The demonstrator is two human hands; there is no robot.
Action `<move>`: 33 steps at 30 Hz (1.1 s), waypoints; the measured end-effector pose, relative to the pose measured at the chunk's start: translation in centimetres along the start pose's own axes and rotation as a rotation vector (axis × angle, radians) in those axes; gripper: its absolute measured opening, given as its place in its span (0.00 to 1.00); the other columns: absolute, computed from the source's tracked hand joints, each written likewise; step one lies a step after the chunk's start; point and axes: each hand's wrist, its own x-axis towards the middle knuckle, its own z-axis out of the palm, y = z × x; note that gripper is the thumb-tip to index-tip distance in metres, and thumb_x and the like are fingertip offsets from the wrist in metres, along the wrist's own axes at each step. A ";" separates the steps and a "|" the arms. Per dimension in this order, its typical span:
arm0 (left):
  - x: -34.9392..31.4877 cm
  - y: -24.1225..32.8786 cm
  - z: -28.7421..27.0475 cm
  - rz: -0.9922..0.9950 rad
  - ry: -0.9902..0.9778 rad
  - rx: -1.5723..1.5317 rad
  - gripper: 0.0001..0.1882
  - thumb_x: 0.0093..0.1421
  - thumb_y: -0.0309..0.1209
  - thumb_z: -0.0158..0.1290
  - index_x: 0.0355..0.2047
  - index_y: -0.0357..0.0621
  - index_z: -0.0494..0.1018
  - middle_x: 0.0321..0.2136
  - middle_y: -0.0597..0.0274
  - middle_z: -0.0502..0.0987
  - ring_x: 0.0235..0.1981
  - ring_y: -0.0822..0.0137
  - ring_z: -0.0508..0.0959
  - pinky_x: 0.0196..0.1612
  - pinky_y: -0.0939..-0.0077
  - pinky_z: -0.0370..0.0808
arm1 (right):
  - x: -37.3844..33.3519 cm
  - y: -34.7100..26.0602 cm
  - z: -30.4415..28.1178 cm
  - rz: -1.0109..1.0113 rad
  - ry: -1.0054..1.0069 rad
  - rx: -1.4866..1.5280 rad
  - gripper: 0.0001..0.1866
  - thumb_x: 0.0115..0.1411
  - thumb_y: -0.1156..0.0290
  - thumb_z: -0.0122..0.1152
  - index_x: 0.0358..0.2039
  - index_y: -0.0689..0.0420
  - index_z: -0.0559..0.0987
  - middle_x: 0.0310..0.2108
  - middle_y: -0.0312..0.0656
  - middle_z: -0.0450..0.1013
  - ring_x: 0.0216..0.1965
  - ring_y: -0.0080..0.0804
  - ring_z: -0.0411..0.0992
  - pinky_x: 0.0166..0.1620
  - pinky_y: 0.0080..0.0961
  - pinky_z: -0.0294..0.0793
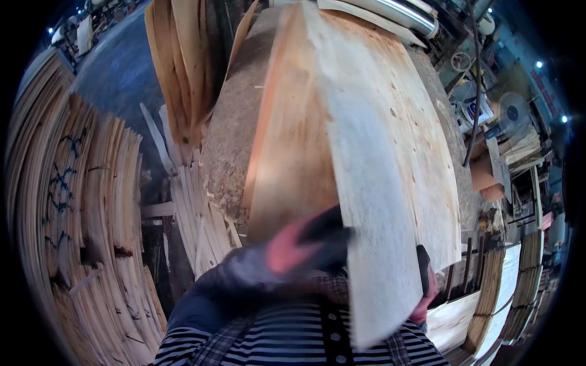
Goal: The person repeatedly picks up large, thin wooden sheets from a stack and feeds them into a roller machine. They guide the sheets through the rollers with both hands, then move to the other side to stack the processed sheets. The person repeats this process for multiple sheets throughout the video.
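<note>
A long pale strip of wood veneer [378, 201] runs from the far end of the workbench toward my body, its near end raised in front of my striped top. My right hand [430, 296], in a dark and pink glove, grips the strip's right edge; the strip hides part of that hand. At the left edge is my left hand [308, 244], in a black and pink glove. Motion smears its fingers, so their hold is unclear. Beneath lie a browner veneer sheet [293, 140] on the left and a wide pale veneer sheet [421, 140] on the right.
The rough brown bench top [232, 134] shows left of the sheets. Tall veneer stacks [97, 201] fill the left side. Curled brown veneer pieces [183, 67] stand beyond the bench's left edge. A metal roller [406, 15] crosses the far end. A fan [513, 113] and bundled veneer [485, 299] are at right.
</note>
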 end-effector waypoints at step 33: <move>-8.3 -15.8 -9.9 -0.611 0.430 1.018 0.42 0.45 0.41 0.55 0.56 0.42 0.47 0.53 0.43 0.54 0.55 0.50 0.55 0.55 0.67 0.54 | 24.4 8.2 17.8 -0.191 -0.261 -0.100 0.41 0.42 0.57 0.61 0.54 0.57 0.54 0.55 0.49 0.50 0.57 0.46 0.45 0.58 0.40 0.43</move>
